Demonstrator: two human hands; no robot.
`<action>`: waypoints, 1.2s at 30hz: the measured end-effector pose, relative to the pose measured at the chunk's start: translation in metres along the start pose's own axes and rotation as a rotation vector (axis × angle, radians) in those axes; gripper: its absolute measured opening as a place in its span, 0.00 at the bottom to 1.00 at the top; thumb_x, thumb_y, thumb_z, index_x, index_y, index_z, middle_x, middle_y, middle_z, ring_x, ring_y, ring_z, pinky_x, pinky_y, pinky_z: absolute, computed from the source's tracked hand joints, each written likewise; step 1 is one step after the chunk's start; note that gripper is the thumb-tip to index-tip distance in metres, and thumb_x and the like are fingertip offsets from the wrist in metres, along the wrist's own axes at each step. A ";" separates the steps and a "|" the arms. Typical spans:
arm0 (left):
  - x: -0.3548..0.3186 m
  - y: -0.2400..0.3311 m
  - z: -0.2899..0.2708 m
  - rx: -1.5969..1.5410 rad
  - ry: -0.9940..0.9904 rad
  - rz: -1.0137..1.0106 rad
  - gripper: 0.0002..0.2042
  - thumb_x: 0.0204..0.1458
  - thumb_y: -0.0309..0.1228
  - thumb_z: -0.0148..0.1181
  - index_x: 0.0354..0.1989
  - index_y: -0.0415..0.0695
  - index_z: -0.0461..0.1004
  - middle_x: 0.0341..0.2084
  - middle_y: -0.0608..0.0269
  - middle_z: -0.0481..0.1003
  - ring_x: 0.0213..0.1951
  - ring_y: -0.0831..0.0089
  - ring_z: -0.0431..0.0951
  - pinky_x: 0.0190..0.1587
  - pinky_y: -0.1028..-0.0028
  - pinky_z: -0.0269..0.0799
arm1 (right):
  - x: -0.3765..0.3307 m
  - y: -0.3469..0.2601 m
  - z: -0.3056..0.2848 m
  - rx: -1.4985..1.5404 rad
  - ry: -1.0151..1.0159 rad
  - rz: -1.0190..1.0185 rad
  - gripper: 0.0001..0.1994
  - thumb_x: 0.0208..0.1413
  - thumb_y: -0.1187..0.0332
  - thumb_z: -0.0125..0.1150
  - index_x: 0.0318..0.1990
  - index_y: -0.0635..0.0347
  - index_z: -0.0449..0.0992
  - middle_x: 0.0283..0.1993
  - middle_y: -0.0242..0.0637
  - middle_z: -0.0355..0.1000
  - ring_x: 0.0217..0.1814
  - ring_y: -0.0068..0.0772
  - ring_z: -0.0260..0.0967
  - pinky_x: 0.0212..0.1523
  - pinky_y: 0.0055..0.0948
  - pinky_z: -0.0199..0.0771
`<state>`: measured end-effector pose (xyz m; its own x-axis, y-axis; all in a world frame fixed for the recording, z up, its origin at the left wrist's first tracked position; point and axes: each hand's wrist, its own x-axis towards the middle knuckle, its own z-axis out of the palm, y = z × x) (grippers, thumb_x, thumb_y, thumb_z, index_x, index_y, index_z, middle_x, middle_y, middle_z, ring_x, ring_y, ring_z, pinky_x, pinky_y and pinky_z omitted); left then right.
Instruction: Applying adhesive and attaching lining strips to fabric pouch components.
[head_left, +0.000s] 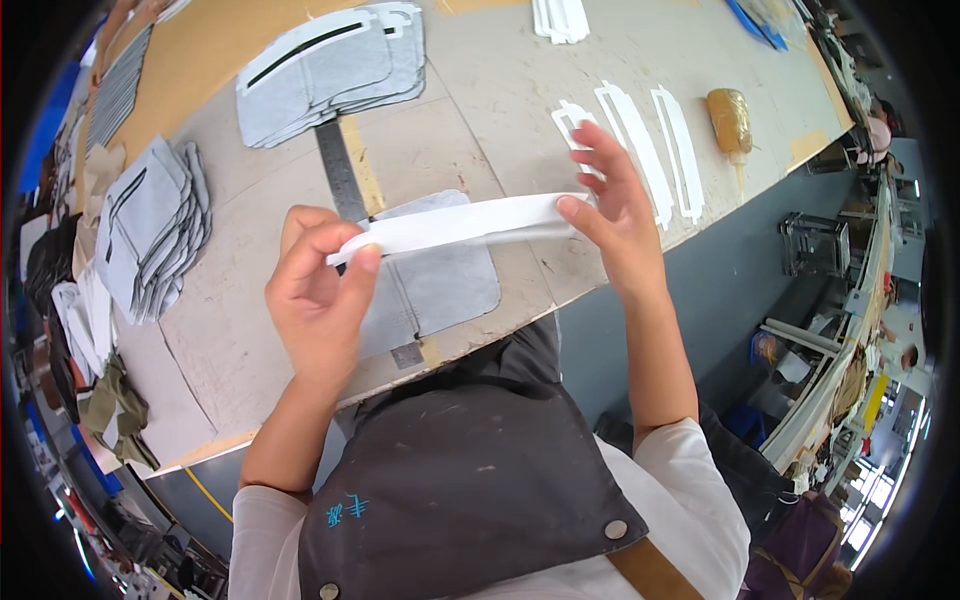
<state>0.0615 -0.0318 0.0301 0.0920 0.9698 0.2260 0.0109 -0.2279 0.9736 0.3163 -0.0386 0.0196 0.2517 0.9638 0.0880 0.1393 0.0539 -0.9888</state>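
Note:
A long white strip (455, 224), flat and slightly bowed, is stretched between my hands above the table. My left hand (318, 290) pinches its left end between thumb and fingers. At the other end my right hand (630, 240) grips it by the thumb, with the other fingers raised and partly spread. Below the strip lies a light grey fabric piece (450, 288) near the table's front edge. A dark metal ruler (341, 170) runs away from me beneath the strip. To the right of the strip are several white paper-like frames (630, 140), one partly hidden by my right fingers.
Grey fabric pieces with black slots lie stacked at the far left (345, 75) and left (150, 235) of the table (490, 120). An amber glue bottle (729, 120) lies on the right. More white strips (560, 20) sit at the back. Olive cloth (118, 410) rests at the left edge.

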 end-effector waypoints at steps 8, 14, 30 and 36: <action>-0.025 -0.005 -0.041 -0.221 0.180 -0.221 0.02 0.53 0.20 0.58 0.33 0.38 0.73 0.32 0.69 0.65 0.36 0.80 0.62 0.41 0.79 0.57 | 0.005 -0.002 0.043 0.226 -0.402 0.377 0.08 0.50 0.72 0.68 0.37 0.62 0.78 0.36 0.29 0.75 0.39 0.18 0.69 0.43 0.20 0.67; -0.027 -0.013 -0.067 -0.192 0.178 -0.364 0.02 0.52 0.20 0.59 0.30 0.40 0.73 0.29 0.71 0.66 0.34 0.82 0.62 0.40 0.79 0.57 | 0.003 -0.006 0.060 0.135 -0.341 0.409 0.05 0.51 0.71 0.67 0.32 0.62 0.78 0.29 0.26 0.73 0.33 0.14 0.66 0.37 0.18 0.65; -0.028 -0.025 -0.079 -0.153 0.264 -0.481 0.04 0.49 0.23 0.65 0.26 0.41 0.77 0.22 0.75 0.69 0.25 0.87 0.61 0.30 0.83 0.55 | 0.002 -0.003 0.062 0.144 -0.296 0.403 0.04 0.50 0.73 0.67 0.30 0.63 0.78 0.28 0.26 0.72 0.31 0.15 0.63 0.35 0.17 0.60; -0.024 -0.025 -0.083 -0.008 0.200 -0.601 0.05 0.47 0.25 0.68 0.25 0.40 0.77 0.22 0.73 0.70 0.26 0.86 0.63 0.29 0.83 0.58 | 0.005 -0.001 0.059 0.014 -0.289 0.381 0.05 0.50 0.73 0.67 0.31 0.64 0.78 0.28 0.27 0.73 0.31 0.14 0.64 0.36 0.17 0.61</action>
<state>-0.0240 -0.0422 0.0029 -0.1154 0.9260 -0.3595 -0.0049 0.3613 0.9324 0.2611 -0.0185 0.0141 0.0051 0.9488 -0.3160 0.0755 -0.3154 -0.9459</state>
